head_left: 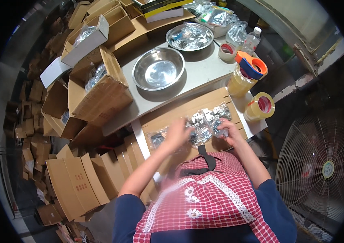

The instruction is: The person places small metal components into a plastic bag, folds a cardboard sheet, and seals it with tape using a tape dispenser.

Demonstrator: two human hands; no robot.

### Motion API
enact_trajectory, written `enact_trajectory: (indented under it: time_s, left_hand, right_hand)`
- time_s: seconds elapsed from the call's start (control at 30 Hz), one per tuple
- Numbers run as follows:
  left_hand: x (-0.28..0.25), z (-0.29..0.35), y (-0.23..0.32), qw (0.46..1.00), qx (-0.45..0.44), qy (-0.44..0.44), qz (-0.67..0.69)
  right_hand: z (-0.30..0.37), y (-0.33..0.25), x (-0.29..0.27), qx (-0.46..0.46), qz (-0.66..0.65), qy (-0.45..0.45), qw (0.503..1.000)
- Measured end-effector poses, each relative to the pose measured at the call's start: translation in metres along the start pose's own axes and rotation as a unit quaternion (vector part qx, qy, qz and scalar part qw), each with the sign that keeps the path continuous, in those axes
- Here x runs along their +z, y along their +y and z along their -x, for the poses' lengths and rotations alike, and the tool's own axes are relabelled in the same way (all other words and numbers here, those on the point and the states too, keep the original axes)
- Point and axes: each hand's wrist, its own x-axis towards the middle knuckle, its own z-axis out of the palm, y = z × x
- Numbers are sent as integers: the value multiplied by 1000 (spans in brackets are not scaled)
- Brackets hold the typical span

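Observation:
Several clear plastic bags of small metal parts lie in a row on a flat cardboard sheet in front of me. My right hand has its fingers closed on a small clear bag with dark parts at the right side of the row. Over the middle of the row is my left hand, slightly smeared by motion. Its fingertips reach the bags, but whether they grip one cannot be made out. Another clear bag lies to the left, partly behind my left forearm.
Beyond the cardboard stand a steel bowl and a second steel bowl with bagged parts. At right are tape rolls, an orange-and-blue tape dispenser and a bottle. Cardboard boxes crowd the left; a large fan stands right.

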Motion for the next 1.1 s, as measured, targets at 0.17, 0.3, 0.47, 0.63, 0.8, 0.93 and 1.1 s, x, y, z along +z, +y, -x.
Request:
enact_trajectory:
  time_s: [0.17,0.3,0.47,0.63,0.8,0.93,1.1]
  left_hand:
    - [35,34,18,981,132,-5,-144]
    - [56,39,4,958,187,17,-215]
    - [61,52,-1,965,213,26,-148]
    - [20,66,15,988,141,66,-18]
    - [-18,70,0,977,43,191,82]
    - [-23,71,-17,973,9,209,94]
    - [-12,68,-13,977,39,187,96]
  right_hand:
    - [-12,16,20,-85,206,-58,973]
    - [-27,24,14,-215,538,-79,811]
    - [-18,36,20,-319,739,-100,585]
    - [-8,42,32,-286,820,-107,485]
    - [-17,60,20,-300,835,-71,456]
    - [-16,52,22,-295,794,-102,522]
    - [-15,45,25,-325,755,-65,565]
